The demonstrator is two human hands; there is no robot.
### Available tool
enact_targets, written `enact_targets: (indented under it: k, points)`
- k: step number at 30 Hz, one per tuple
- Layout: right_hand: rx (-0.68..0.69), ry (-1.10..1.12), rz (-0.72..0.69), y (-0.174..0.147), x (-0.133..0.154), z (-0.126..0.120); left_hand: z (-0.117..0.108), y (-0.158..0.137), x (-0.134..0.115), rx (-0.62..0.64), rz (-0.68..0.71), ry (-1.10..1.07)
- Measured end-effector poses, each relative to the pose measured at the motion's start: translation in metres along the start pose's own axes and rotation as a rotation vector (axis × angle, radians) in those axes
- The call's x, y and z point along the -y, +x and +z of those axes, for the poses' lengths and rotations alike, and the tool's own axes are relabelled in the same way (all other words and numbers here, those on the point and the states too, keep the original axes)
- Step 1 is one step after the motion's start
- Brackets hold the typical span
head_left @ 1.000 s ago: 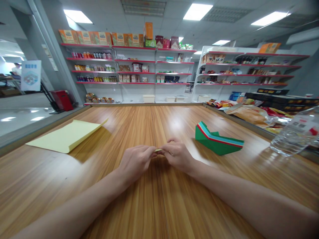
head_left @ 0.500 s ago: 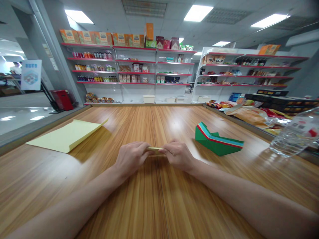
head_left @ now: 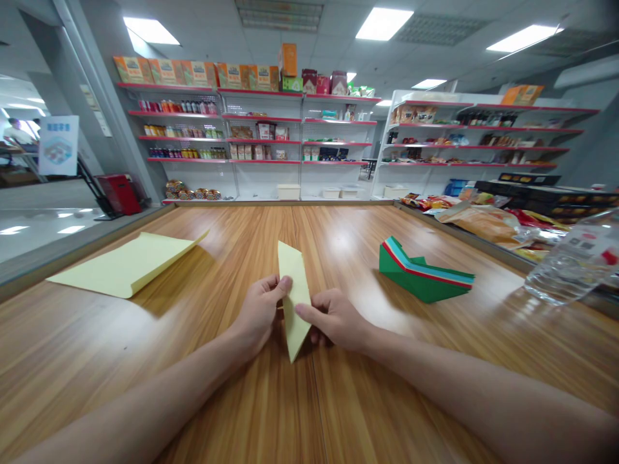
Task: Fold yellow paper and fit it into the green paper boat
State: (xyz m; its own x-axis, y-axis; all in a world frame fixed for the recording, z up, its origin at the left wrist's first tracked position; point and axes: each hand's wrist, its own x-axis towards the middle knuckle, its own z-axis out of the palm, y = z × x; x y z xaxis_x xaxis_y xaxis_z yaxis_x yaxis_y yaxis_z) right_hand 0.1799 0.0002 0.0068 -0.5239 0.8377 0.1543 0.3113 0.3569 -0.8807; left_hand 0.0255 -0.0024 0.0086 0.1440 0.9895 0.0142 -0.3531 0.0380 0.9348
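Note:
A folded piece of pale yellow paper point(head_left: 294, 283), long and narrow with pointed ends, is held up above the wooden table point(head_left: 232, 412). My left hand point(head_left: 261, 309) pinches its left edge, thumb on the front face. Lower down on the right, my right hand point(head_left: 338, 317) grips it too, with the thumb across the front and the fingers partly hidden behind. To the left lies a larger yellow sheet point(head_left: 128, 261) with one edge curling up. On the right stands a folded green paper boat point(head_left: 425, 280) with red, white and blue bands along its top.
A clear plastic bottle point(head_left: 565, 267) leans at the right edge. Beyond the table's right rim are snack packets point(head_left: 483, 222) and black boxes point(head_left: 541, 196). Stocked shelves point(head_left: 265, 142) line the back. A sign point(head_left: 58, 147) and a red box point(head_left: 120, 193) stand at left.
The folded yellow paper has been turned from a thin, edge-on strip lying crosswise to upright, showing its broad face. Both hands have shifted their grip, thumbs now on its front.

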Motion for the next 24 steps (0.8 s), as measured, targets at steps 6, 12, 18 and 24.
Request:
enact_targets:
  k: [6, 12, 18, 24]
  points:
    - [0.210, 0.023, -0.023, -0.009, 0.010, 0.005, 0.005, -0.007, 0.001, 0.014, 0.004, 0.087]
    - [0.306, 0.091, 0.023, -0.013, 0.018, 0.010, 0.014, -0.011, 0.001, -0.240, 0.090, 0.419]
    - [0.413, 0.073, 0.005, -0.018, 0.023, 0.013, 0.017, -0.009, 0.002, -0.149, 0.011, 0.490]
    - [0.310, 0.280, 0.109, -0.009, 0.015, 0.011, 0.012, -0.007, 0.007, -0.110, 0.065, 0.444]
